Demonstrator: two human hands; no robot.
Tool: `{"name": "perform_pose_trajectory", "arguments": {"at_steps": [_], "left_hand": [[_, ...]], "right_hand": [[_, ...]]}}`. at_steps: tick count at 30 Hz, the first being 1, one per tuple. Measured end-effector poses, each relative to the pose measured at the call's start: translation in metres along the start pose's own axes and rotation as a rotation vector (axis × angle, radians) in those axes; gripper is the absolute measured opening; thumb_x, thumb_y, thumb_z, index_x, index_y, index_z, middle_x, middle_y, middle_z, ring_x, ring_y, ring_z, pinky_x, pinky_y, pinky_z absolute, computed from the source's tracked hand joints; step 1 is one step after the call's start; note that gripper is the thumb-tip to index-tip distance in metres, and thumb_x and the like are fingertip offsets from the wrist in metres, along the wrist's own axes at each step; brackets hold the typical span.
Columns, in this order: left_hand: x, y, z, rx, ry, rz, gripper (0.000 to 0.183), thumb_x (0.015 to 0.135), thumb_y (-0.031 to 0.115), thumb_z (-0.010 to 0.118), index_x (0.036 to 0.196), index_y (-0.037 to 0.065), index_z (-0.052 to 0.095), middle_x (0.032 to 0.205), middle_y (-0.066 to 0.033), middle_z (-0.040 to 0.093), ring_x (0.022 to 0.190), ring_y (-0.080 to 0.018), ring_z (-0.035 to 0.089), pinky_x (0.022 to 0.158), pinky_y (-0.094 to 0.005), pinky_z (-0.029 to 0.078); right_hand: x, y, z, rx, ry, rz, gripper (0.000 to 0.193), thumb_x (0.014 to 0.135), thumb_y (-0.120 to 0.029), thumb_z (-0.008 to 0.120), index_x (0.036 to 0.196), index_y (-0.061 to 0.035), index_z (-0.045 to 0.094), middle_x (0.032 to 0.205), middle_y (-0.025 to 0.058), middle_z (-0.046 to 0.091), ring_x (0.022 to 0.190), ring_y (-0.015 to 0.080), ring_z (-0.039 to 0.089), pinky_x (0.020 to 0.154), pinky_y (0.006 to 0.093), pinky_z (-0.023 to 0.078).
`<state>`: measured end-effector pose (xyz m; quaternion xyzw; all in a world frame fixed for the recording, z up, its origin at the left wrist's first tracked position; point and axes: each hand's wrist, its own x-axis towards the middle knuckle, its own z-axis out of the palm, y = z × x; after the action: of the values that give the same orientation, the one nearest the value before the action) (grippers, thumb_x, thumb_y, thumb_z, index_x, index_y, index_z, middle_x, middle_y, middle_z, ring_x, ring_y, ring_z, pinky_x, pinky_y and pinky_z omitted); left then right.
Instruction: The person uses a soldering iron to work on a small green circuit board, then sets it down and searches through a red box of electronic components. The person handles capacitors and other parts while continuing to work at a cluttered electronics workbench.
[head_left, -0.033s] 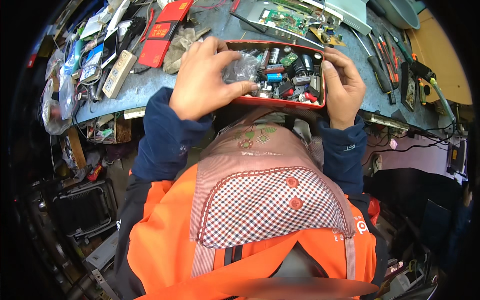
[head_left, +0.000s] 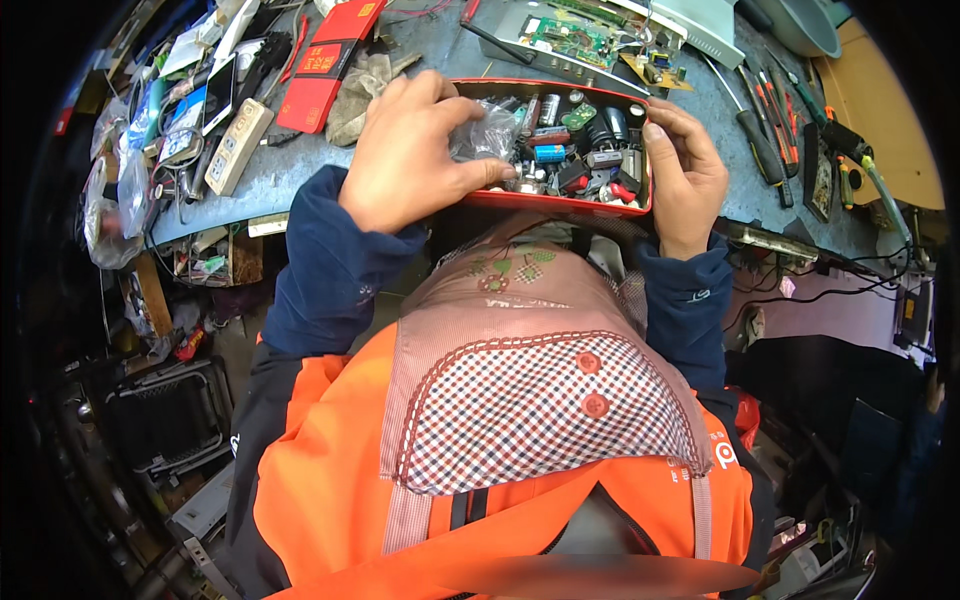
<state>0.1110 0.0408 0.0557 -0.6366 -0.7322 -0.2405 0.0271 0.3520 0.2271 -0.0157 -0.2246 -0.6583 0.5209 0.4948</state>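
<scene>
Grip: while the left hand [head_left: 415, 150] spans the left end of one red box [head_left: 560, 204], the right hand [head_left: 690, 175] touches its right end; both grasps unclear.
Red box: worktop's [head_left: 290, 180] near edge.
Clear bag [head_left: 488, 132]: one, inside left.

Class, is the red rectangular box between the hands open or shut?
Open: the red rectangular box has no lid over it; small cylindrical parts show inside.

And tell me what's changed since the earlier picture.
Nothing has clearly moved, and neither hand has visibly taken hold of or let go of anything. The left hand stays at the left end of the red rectangular box, by the crumpled clear plastic bag; the right hand at its right end. The small blue cylindrical part inside lies as before.
</scene>
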Motion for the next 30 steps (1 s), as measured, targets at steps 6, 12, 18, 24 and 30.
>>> {"name": "perform_pose_trajectory", "arguments": {"at_steps": [6,12,18,24,30], "left_hand": [[0.003,-0.025,-0.001,-0.422,-0.063,-0.056,0.023,0.090,0.020,0.087,0.099,0.004,0.073,0.093,-0.0050,0.072,0.090,-0.0221,0.067,0.085,-0.0367,0.053],[-0.008,-0.042,0.005,-1.239,0.034,-0.274,0.016,0.103,0.011,0.080,0.105,0.004,0.067,0.096,0.0009,0.072,0.089,-0.0059,0.064,0.082,-0.0243,0.051],[0.001,-0.042,0.009,-1.361,0.154,-0.290,0.013,0.108,0.013,0.073,0.101,0.005,0.065,0.094,-0.0013,0.073,0.086,-0.0074,0.064,0.080,-0.0268,0.051],[0.027,-0.039,0.003,-1.636,0.335,-0.354,0.010,0.103,0.001,0.063,0.094,0.004,0.061,0.088,-0.0081,0.075,0.072,-0.0135,0.072,0.063,-0.0279,0.059],[0.071,-0.038,-0.010,-1.869,0.262,-0.217,0.053,0.091,0.001,0.062,0.143,-0.005,0.063,0.113,-0.0161,0.078,0.098,-0.0234,0.078,0.087,-0.0360,0.065]], "right_hand": [[-0.011,0.007,-0.006,0.074,-0.031,0.103,0.022,0.109,-0.006,0.070,0.129,0.0043,0.072,0.119,0.0077,0.077,0.106,0.0117,0.070,0.094,0.0276,0.057],[-0.009,0.009,-0.005,0.089,-0.022,0.113,0.020,0.110,-0.007,0.070,0.127,0.0042,0.072,0.117,0.0074,0.077,0.103,0.0109,0.070,0.092,0.0272,0.057],[-0.011,0.011,-0.003,0.089,0.000,0.088,0.020,0.110,-0.007,0.069,0.126,0.0041,0.072,0.114,0.0078,0.077,0.101,0.0101,0.069,0.090,0.0265,0.057],[-0.010,0.009,-0.002,0.118,-0.010,0.093,0.020,0.110,-0.008,0.069,0.126,0.0041,0.072,0.114,0.0076,0.077,0.100,0.0105,0.070,0.089,0.0264,0.057],[0.003,-0.012,-0.009,-0.140,-0.034,0.032,0.021,0.107,-0.005,0.073,0.126,0.0037,0.072,0.115,0.0080,0.077,0.100,0.0118,0.071,0.090,0.0269,0.057]]}}
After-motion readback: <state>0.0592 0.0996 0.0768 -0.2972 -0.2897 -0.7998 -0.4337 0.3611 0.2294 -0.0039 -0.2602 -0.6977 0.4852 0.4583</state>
